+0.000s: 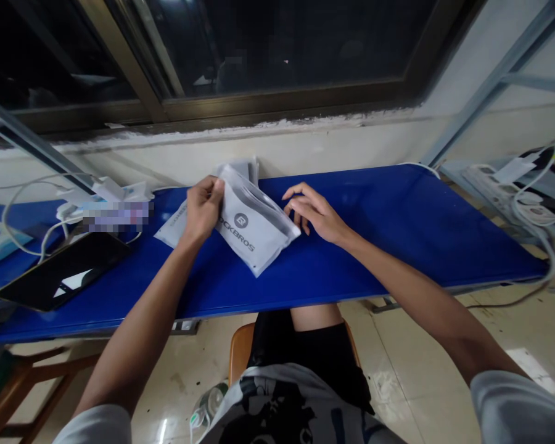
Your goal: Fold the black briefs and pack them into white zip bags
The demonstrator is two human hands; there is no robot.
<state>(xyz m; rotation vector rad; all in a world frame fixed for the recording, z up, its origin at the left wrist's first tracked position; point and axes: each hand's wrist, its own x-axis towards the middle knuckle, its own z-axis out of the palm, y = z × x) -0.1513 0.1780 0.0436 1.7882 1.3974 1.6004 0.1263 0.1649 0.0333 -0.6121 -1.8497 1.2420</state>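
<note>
My left hand [205, 206] pinches the upper left edge of a frosted plastic pouch [250, 225] printed with "ROCKBROS" and a round logo. The pouch is tilted above the blue table, and several layers show along its right side. My right hand [313, 213] is just right of the pouch, fingers apart and slightly curled, holding nothing. Another printed pouch [171, 227] lies partly hidden behind my left hand. More pale pouches [250, 168] rest behind, against the wall.
The blue table [374, 246] runs below a dark window [282, 49]. At left lie a black tablet [65, 271] and chargers with white cables [106, 194]. A power strip [531, 203] with cords stands at right. A wooden stool [32, 382] is at lower left.
</note>
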